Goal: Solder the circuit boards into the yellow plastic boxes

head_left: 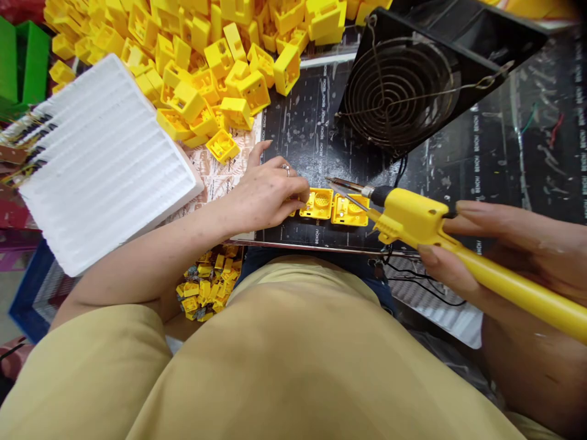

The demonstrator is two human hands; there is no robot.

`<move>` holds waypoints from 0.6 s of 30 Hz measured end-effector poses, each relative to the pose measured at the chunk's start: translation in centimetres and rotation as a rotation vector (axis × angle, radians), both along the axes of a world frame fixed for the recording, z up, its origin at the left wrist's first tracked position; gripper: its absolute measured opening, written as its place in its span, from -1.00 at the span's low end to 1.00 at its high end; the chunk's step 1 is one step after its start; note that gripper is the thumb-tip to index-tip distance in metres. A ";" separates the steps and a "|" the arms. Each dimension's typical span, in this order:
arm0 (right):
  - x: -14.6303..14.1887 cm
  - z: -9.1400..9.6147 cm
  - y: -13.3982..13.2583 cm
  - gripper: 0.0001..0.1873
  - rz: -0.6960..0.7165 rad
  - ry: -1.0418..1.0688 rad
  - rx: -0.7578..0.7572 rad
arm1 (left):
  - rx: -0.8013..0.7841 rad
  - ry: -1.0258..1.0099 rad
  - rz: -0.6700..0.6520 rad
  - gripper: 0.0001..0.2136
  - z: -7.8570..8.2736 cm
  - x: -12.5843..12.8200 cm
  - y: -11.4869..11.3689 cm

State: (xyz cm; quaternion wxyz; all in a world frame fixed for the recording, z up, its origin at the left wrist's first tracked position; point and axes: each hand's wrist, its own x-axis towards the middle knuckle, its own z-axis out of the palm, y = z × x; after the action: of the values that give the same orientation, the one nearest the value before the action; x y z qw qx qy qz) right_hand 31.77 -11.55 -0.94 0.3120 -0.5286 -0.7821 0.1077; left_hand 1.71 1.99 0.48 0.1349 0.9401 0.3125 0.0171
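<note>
My right hand is closed around a yellow soldering iron with a trigger-like body. Its metal tip points left, above the row of yellow housings. My left hand lies palm down at the row's left end, little finger stretched out, index finger and thumb curled at a yellow housing mostly hidden under them. To its right sit two open yellow plastic housings, a middle one and a right one, side by side near the table's front edge. Small metal parts show inside them.
A black fan with a wire guard stands behind the iron. Yellow housings are heaped at the back left. A white ridged foam tray with wired parts lies at left. A box of small yellow parts is below the black table.
</note>
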 end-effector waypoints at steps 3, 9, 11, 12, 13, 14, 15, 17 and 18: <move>1.0 0.1 0.6 -0.35 0.123 0.028 0.067 | -0.035 0.033 0.000 -0.82 0.2 0.4 0.0; 0.1 1.3 0.1 -0.57 0.210 0.057 0.125 | -0.059 0.128 -0.010 -0.82 1.0 1.3 0.3; -0.8 2.0 -0.1 -0.76 0.222 0.098 0.115 | -0.045 0.160 -0.027 -0.82 1.3 1.6 0.3; -1.2 2.3 -0.1 -0.80 0.232 0.106 0.111 | -0.038 0.181 -0.035 -0.82 1.5 1.8 0.3; -1.5 2.6 0.0 -0.81 0.252 0.107 0.115 | -0.032 0.208 -0.040 -0.83 1.7 2.0 0.3; -1.6 2.9 0.1 -0.80 0.275 0.101 0.125 | -0.027 0.237 -0.041 -0.83 2.0 2.3 0.3; -1.7 3.0 0.3 -0.78 0.295 0.090 0.140 | -0.023 0.266 -0.040 -0.83 2.2 2.5 0.3; -1.7 3.2 0.6 -0.76 0.319 0.070 0.152 | -0.019 0.314 -0.045 -0.81 2.5 2.8 0.3; -1.7 3.2 0.8 -0.77 0.327 0.061 0.156 | -0.018 0.325 -0.049 -0.80 2.6 2.9 0.3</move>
State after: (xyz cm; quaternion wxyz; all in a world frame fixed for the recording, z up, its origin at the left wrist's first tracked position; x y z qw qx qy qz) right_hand 30.03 -10.72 2.22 0.3540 -0.3652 -0.8536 0.1122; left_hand 4.62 2.27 3.08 0.0913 0.9366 0.3073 -0.1413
